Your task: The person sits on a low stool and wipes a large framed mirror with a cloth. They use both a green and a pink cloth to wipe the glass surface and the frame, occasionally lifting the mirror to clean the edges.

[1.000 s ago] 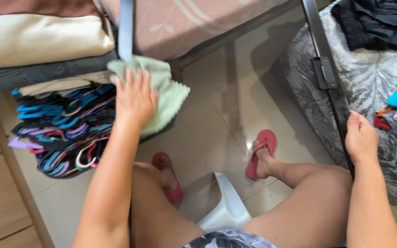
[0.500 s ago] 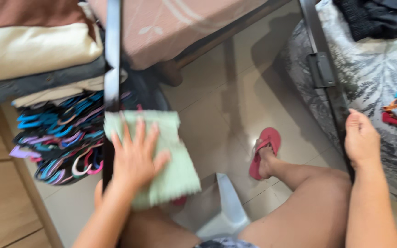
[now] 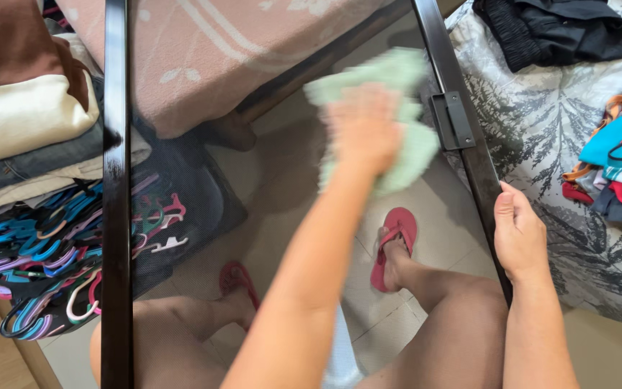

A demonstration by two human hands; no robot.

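- A tiled floor [image 3: 397,317] lies between a bed with a pink cover [image 3: 217,50] at the top and a grey leaf-print cover [image 3: 563,166] on the right, which carries dark clothes [image 3: 548,29] and a bright heap [image 3: 617,162].
- On the left, folded clothes [image 3: 16,122] are stacked above a pile of coloured hangers [image 3: 59,259].
- A dark-framed screen panel [image 3: 203,216] stands between the person's knees; its two side bars, left bar [image 3: 115,194] and right bar [image 3: 462,137], run away from the body, so the long axis points forward.
- The left hand [image 3: 361,126], blurred, presses a pale green cloth [image 3: 408,144] flat against the mesh near the far right corner, just beside the right bar and its latch [image 3: 455,119].
- The right hand [image 3: 518,234] is closed around the right bar, lower down and nearer the body than the cloth.
- The cloth lies ahead and left of the right hand; the left hand is on it.
- Red sandals [image 3: 394,245] rest on the floor beneath.
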